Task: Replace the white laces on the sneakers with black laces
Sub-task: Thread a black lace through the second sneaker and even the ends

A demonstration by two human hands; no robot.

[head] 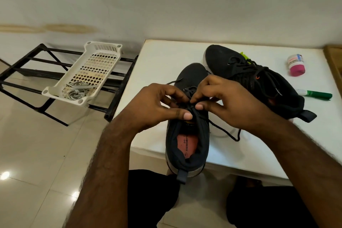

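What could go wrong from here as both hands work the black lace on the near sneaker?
The near sneaker overhangs the table edge at its heel, so a hard tug by the left hand or right hand might tip it off. The black lace trailing loose might snag.

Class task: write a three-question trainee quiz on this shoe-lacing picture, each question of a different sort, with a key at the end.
1. True or false: the far sneaker already carries a black lace.
2. Where do the white laces lie? A) in the white basket on the black rack B) beside the green marker C) inside the near sneaker
3. Fill in: the left hand and right hand both pinch the ____ lace at the near sneaker's tongue.

Key: 1 true; 2 A; 3 black.
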